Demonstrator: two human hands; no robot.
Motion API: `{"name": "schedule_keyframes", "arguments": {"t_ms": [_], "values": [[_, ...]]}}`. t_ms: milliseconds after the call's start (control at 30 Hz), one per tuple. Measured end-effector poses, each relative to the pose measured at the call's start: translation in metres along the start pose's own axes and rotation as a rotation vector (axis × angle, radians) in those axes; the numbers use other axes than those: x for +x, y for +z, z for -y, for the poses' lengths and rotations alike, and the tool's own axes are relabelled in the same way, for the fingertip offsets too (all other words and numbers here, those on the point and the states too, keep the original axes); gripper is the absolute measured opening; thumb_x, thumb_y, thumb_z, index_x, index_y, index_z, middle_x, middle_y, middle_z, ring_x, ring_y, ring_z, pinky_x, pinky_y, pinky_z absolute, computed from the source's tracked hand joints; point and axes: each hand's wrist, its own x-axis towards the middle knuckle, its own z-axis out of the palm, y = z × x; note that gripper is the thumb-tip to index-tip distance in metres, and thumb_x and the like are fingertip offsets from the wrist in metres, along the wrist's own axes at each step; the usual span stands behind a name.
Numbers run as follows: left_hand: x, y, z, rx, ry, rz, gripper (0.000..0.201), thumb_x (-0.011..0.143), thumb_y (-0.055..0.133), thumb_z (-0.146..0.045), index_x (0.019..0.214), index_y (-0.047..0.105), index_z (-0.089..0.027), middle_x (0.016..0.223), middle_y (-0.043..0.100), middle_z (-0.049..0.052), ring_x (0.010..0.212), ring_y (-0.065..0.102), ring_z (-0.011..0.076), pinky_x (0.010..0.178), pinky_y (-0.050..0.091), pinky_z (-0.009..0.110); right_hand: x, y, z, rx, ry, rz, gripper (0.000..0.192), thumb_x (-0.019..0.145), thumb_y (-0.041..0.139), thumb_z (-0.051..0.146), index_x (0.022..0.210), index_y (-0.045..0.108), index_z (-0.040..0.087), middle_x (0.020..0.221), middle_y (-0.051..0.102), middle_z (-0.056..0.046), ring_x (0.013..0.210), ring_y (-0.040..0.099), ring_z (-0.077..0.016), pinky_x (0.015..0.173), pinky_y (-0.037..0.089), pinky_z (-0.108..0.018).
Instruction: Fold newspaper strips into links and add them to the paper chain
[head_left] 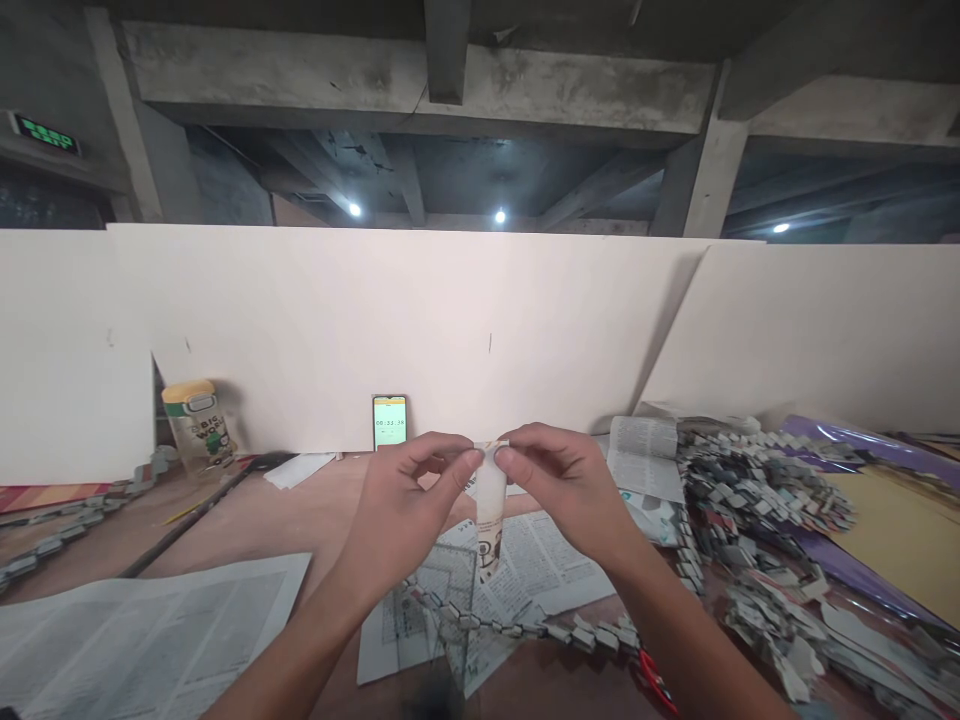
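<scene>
Hands meet above the surface (315, 505): left hand (409, 500) and right hand (570, 485) each pinch the top of a folded newspaper strip (491, 515), which hangs between them. Uneven pulling could tear it or skew the crease, above the paper chain (525, 628).

The paper strip (491, 510) is white with fine grey print, a tan band at its top fold and a small dark figure near its lower end. The newspaper sheets (525, 580) beneath are pale grey-white, covered in dense black text and thin ruled lines. The folded chain (525, 630) is mottled grey and white (newsprint again), as is the big pile (757, 500) at the right. The tabletop (300, 520) is reddish brown. The jar (196, 425) has a yellow lid and a green-lettered label. The phone (390, 421) screen glows yellow-green. The sheeting (847, 440) is purple, the board (900, 530) mustard, and the back panels (450, 330) cream.
</scene>
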Motion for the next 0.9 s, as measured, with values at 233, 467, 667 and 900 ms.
{"name": "schedule_keyframes", "arguments": {"t_ms": [233,467,667,900], "values": [[0.0,0.0,0.001,-0.019,0.011,-0.006,0.016,0.078,0.063,-0.038,0.077,0.07,-0.024,0.076,0.069,0.002,0.073,0.061,0.0186,0.068,0.049,0.031,0.0,0.0,-0.001,0.019,-0.013,-0.006,0.013,0.079,0.063,0.031,0.074,0.067,0.02,0.068,0.062,-0.002,0.066,0.055,-0.0146,0.062,0.044,-0.03],[0.0,0.001,0.002,-0.061,-0.025,0.065,0.018,0.079,0.062,-0.038,0.087,0.069,-0.023,0.081,0.07,0.003,0.077,0.062,0.0191,0.068,0.049,0.03,0.0,0.0,-0.002,0.005,-0.03,0.007,0.016,0.08,0.062,0.03,0.068,0.067,0.02,0.066,0.061,-0.002,0.063,0.054,-0.0147,0.061,0.044,-0.03],[0.004,0.002,0.008,-0.098,-0.047,0.01,0.019,0.079,0.062,-0.039,0.084,0.072,-0.023,0.078,0.07,0.003,0.076,0.061,0.0185,0.07,0.048,0.03,0.0,0.006,-0.007,-0.035,0.043,-0.013,0.014,0.077,0.064,0.03,0.069,0.067,0.019,0.065,0.06,-0.001,0.063,0.05,-0.0141,0.061,0.041,-0.029],[0.011,0.003,0.02,-0.204,-0.098,0.131,0.021,0.08,0.06,-0.04,0.087,0.071,-0.023,0.081,0.068,0.004,0.08,0.059,0.0192,0.075,0.046,0.032,0.001,0.01,-0.012,-0.151,0.053,-0.019,0.015,0.078,0.062,0.03,0.07,0.07,0.019,0.063,0.063,-0.002,0.059,0.05,-0.0142,0.056,0.039,-0.027]]}}
